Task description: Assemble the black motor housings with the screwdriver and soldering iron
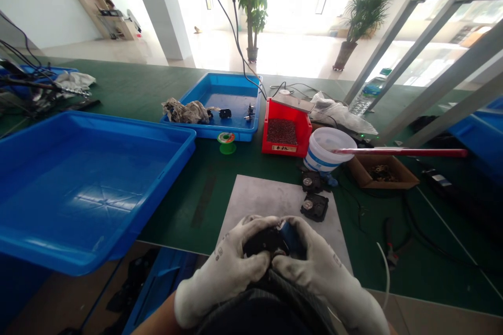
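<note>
Both hands wear whitish gloves and meet close to my body at the near edge of the grey mat (pixel 255 196). The fingers of my left hand (pixel 239 251) wrap around the left side of a black plastic part (pixel 259 242). My right hand (pixel 310 254) grips its right side, where a dark blue piece (pixel 288 238) shows under the fingers; I cannot tell what that piece is. Both thumbs press on the near side of the part. Two similar black parts with round metal centres, a nearer one (pixel 315 207) and a farther one (pixel 312 182), lie at the mat's upper right.
At left stands a large blue tray (pixel 157 178); a smaller blue tray (pixel 216 131) sits behind. A green spool (pixel 227 144), red bin (pixel 285 149) of small pieces, white bucket (pixel 326 154) and cardboard box (pixel 387 182) line the back. Pliers (pixel 391 248) lie right.
</note>
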The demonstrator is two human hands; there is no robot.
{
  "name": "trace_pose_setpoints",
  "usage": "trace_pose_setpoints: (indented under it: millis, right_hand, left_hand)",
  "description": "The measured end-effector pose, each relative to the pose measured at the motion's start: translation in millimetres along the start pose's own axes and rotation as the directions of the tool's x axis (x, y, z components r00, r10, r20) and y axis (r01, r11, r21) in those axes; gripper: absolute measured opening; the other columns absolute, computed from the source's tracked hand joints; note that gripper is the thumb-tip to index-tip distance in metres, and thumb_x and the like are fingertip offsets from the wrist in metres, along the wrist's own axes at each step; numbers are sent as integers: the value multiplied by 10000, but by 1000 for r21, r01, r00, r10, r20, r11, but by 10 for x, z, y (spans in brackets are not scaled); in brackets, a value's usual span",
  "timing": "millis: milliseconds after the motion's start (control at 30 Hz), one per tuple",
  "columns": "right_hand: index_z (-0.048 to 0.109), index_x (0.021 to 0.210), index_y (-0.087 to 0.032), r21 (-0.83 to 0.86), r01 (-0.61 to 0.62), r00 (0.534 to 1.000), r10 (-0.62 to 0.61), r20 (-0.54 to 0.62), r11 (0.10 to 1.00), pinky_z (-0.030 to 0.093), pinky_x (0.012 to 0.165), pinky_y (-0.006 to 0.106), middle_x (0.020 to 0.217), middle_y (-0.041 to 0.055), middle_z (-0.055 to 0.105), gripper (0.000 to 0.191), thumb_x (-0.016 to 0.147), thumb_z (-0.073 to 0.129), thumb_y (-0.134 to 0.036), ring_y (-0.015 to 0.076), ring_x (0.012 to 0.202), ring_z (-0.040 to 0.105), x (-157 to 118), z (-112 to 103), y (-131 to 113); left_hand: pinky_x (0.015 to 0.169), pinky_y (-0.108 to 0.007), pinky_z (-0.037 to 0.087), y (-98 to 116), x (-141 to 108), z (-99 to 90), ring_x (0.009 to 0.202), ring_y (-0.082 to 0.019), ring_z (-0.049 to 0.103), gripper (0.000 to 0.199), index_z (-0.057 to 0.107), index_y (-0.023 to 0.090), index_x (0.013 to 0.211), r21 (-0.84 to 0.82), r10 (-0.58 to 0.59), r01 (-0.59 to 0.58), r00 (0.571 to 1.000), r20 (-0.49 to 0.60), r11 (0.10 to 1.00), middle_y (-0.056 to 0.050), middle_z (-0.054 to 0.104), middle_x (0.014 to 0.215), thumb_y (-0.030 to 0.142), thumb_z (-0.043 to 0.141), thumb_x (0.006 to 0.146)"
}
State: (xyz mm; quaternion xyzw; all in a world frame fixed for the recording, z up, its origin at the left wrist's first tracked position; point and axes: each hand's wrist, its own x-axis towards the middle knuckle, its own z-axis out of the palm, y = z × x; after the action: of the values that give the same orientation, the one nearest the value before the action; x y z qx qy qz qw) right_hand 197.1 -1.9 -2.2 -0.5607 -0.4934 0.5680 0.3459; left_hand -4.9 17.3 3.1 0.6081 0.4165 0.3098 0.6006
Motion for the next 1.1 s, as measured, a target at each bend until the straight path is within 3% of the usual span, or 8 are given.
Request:
trace_pose_setpoints:
  millis: [133,300,467,667,800,900,1000,1100]
  right_hand:
    - [698,1098,-206,162,-77,997,77,4,984,570,784,312,959,15,760,338,783,786,-289,222,885,709,-29,64,-14]
    - [697,1156,-198,304,-124,991,103,85,944,577,848,353,1027,47,767,432,788,832,-381,272,996,719,-70,112,70]
    - [682,1170,-218,328,-97,995,104,-2,939,563,914,384,1069,50,758,462,813,827,-472,280,1036,705,-73,195,153]
    - [648,1145,-207,380,-46,992,88,-94,924,561,809,365,1005,58,736,584,757,831,-603,262,908,693,-67,214,261]
    - [649,1139,-229,180,38,964,11,-265,983,555,791,350,1007,46,721,595,690,852,-562,256,906,684,-34,86,213]
    - [653,1156,-236,181,-37,993,57,-108,983,553,827,339,1009,30,735,446,787,821,-422,241,942,698,-19,38,86]
    - [673,1134,-224,338,-107,994,92,62,935,560,807,332,968,28,753,396,836,816,-441,238,920,712,-21,63,40]
    - [677,1078,-212,467,-120,990,139,-6,876,564,786,328,933,24,753,445,817,847,-529,229,863,718,-25,122,116]
  left_hand:
    - [1147,-410,482,-22,-21,31,1318,-296,606,576,620,238,1409,30,-30,31,999,-36,999,-80,663,1402,146,647,841]
    - [1097,-388,517,-16,-19,79,1231,-284,650,547,678,226,1307,147,48,-39,997,-64,988,-75,706,1289,74,611,786]
    - [1157,-392,467,-72,-2,91,1322,-280,603,567,643,243,1375,118,-14,23,997,-72,993,-67,669,1390,100,619,826]
    - [999,-389,569,-117,-9,63,1165,-291,688,387,651,190,1266,-280,-150,120,985,-90,952,-85,738,1232,254,636,885]
    - [995,-365,563,5,36,-7,1131,-279,703,376,734,190,1181,-117,-127,126,992,3,985,-73,764,1191,143,639,820]
    - [1078,-357,517,103,69,-30,1221,-264,669,583,673,232,1362,-9,-60,61,993,99,998,-65,732,1297,73,624,803]
    - [1061,-364,530,114,63,-16,1234,-257,664,673,483,262,1546,-93,-34,41,997,75,995,-84,658,1418,183,639,897]
    - [1090,-410,514,33,13,29,1306,-293,621,575,481,250,1535,-201,-76,66,996,-46,977,-108,615,1470,385,599,989]
